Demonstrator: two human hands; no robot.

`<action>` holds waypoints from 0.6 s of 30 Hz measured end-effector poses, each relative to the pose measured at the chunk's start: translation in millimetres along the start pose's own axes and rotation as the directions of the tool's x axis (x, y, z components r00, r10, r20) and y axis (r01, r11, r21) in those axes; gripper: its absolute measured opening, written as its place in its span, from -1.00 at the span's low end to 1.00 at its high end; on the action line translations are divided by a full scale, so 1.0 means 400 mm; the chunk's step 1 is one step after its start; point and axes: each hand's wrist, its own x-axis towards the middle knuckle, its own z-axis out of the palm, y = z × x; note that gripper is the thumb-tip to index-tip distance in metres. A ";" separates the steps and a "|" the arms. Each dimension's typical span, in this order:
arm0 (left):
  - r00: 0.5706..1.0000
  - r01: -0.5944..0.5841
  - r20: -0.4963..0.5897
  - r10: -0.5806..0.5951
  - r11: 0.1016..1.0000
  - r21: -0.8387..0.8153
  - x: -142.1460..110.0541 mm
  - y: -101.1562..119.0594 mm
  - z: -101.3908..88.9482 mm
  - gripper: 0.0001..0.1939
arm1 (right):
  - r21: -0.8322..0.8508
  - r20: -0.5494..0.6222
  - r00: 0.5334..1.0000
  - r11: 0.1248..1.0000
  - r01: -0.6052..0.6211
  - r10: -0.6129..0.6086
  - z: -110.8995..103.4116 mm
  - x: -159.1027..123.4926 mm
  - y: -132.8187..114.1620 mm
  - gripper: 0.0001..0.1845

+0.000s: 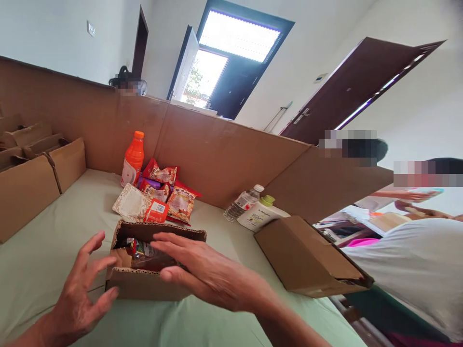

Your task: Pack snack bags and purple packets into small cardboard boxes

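Note:
A small open cardboard box [144, 284] sits on the pale green table [54, 241] in front of me, with snack packets showing inside. My right hand [206, 272] lies flat over the box's opening, fingers stretched out and pointing left, thumb at the near flap. My left hand [81, 289] hovers at the box's left side, fingers spread, holding nothing. Just behind the box lies a pile of snack packets [162, 195] with an orange drink bottle [132, 159] standing beside it.
A closed cardboard box [307, 260] lies at the right table edge. A clear water bottle [244, 202] and a white lotion bottle [260, 212] lie behind it. Tall cardboard walls [217, 154] ring the table; empty boxes [32, 168] stand at left. Other people work beyond the right wall.

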 end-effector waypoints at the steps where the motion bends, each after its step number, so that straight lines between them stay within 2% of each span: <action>1: 1.000 -0.018 0.011 0.018 1.000 -0.006 0.002 0.001 0.006 -0.73 | -0.002 0.014 1.000 1.000 -0.017 0.017 -0.004 0.026 -0.006 -0.28; 4: 0.993 -0.115 0.036 0.116 0.993 -0.029 0.014 -0.002 0.021 -0.81 | -0.021 0.048 0.995 0.996 -0.085 0.086 0.002 0.086 -0.010 -0.16; 6: 0.990 -0.142 0.013 0.143 0.989 -0.047 0.027 -0.010 0.022 -0.84 | 0.001 0.032 0.996 0.997 -0.081 0.080 0.011 0.092 -0.001 -0.15; 7: 0.990 -0.142 0.006 0.143 0.988 -0.054 0.033 -0.015 0.020 -0.84 | 0.027 -0.010 0.998 0.998 -0.059 0.060 0.015 0.082 0.008 -0.18; 9: 0.989 -0.145 0.008 0.146 0.988 -0.054 0.046 -0.026 0.012 -0.82 | 0.091 -0.175 0.984 0.996 -0.011 0.027 0.020 0.039 0.032 -0.31; 11: 0.988 -0.148 0.026 0.149 0.988 -0.043 0.054 -0.035 0.007 -0.77 | 0.139 -0.384 0.923 0.990 0.014 0.041 0.025 -0.020 0.058 -0.45; 13: 0.991 -0.134 0.024 0.135 0.990 -0.045 0.057 -0.041 0.009 -0.71 | 0.154 -0.530 0.843 0.988 -0.009 0.090 0.037 -0.080 0.083 -0.55; 15: 0.996 -0.092 0.001 0.092 0.995 -0.044 0.055 -0.042 0.019 -0.64 | 0.149 -0.591 0.794 0.986 -0.069 0.145 0.064 -0.122 0.102 -0.58; 18: 0.999 -0.032 -0.033 0.031 0.999 -0.033 0.052 -0.038 0.040 -0.51 | 0.153 -0.583 0.790 0.980 -0.125 0.192 0.127 -0.137 0.120 -0.57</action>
